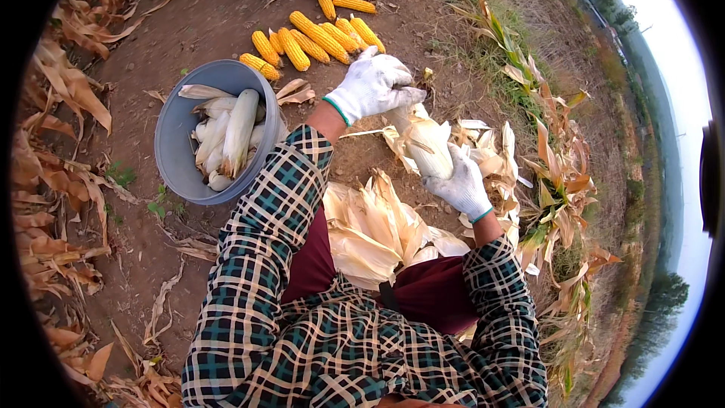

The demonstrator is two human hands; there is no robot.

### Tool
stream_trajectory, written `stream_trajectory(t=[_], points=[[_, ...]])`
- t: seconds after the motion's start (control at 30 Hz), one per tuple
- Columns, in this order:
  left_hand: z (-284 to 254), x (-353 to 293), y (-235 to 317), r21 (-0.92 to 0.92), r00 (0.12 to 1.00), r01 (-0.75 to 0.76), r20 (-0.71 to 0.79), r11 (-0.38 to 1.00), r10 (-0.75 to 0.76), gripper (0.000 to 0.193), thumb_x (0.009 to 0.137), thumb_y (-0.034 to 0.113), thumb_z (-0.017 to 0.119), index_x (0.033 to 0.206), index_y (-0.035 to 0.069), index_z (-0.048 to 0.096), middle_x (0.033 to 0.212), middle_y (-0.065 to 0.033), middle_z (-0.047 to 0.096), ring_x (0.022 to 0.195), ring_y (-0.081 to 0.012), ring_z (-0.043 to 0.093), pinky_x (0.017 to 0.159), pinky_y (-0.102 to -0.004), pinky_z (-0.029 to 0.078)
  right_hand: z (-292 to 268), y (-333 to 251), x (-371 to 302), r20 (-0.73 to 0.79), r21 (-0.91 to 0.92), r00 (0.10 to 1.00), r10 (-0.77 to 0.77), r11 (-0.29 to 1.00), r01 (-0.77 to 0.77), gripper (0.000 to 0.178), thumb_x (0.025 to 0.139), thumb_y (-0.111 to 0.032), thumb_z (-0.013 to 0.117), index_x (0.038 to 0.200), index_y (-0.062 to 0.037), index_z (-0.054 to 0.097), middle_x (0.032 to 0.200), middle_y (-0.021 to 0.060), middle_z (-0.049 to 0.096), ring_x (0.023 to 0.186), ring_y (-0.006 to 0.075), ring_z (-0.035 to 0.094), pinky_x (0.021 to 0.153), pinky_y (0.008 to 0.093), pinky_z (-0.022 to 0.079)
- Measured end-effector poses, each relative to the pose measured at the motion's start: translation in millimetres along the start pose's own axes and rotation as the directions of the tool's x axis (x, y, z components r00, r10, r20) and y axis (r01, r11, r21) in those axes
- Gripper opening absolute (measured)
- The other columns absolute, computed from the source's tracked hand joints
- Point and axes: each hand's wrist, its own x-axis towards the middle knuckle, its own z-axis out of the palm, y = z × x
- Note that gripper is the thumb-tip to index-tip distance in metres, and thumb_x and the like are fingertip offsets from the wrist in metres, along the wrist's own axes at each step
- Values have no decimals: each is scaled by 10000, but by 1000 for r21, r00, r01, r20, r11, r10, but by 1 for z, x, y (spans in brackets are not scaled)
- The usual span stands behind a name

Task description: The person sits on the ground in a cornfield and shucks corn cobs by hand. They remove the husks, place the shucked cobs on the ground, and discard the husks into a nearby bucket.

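An ear of corn (pixel 429 145) in pale husk is tilted in front of me. My right hand (pixel 458 183), in a white glove, grips it near its lower end with the thumb along the husk. My left hand (pixel 375 85), also gloved in white with a green cuff, is closed at the ear's upper end, where loose husk shows under the fingers. What exactly those fingers pinch is partly hidden. Beyond the left hand several bare yellow corn cobs (pixel 310 47) lie together on the soil.
A grey bucket (pixel 168 153) at the left holds several ears in husk (pixel 240 130). Peeled husks (pixel 377 230) are heaped between my knees, with more husks (pixel 498 159) at the right. Dry corn stalks (pixel 563 189) line the right side, and dry leaves (pixel 57 174) the left.
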Motion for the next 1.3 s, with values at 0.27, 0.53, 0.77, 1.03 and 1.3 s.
stream_trajectory(t=[0.27, 0.53, 0.77, 1.03, 1.3], points=[[6, -6, -10, 106, 972, 110, -222, 988, -84, 248, 830, 296, 623, 785, 55, 666, 749, -95, 634, 728, -280, 610, 671, -364, 487, -13, -3, -1, 16, 61, 1000, -14, 998, 13, 740, 614, -303, 715, 1245, 8, 484, 999, 184, 641, 906, 255, 639, 813, 334, 491], [4, -22, -59, 469, 709, 587, 95, 660, -698, 410, 909, 442, 441, 901, 112, 684, 899, -75, 669, 870, -245, 623, 803, -411, 441, -28, 24, -22, -135, 241, 991, 21, 970, 13, 701, 639, -284, 708, 1210, 61, 492, 1016, 175, 627, 920, 210, 607, 819, 317, 473], [-3, -25, -52, 540, 551, 656, 135, 527, -823, 743, 761, 667, 533, 1261, 118, 520, 1293, -96, 521, 1195, -239, 481, 1041, -520, 229, -56, 35, -19, -273, 628, 940, 205, 778, 13, 583, 704, -247, 685, 1174, 52, 514, 1017, 116, 613, 881, 166, 585, 782, 294, 467], [10, -10, -55, 658, 598, 500, 208, 563, -774, 533, 814, 531, 513, 1060, 81, 661, 1066, -114, 651, 1023, -260, 594, 948, -412, 357, -70, 46, -15, -346, 779, 866, 362, 626, 49, 465, 756, -159, 683, 1144, 44, 528, 976, 105, 618, 824, 163, 602, 734, 276, 484], [20, -16, -59, -158, 680, 731, 247, 663, -691, 474, 832, 123, 619, 1280, 37, 490, 1136, -134, 614, 1042, -202, 585, 872, -290, 464, -55, 25, -10, -394, 755, 856, 335, 649, 94, 477, 748, -197, 701, 1126, 41, 535, 956, 96, 622, 804, 145, 594, 703, 269, 484]])
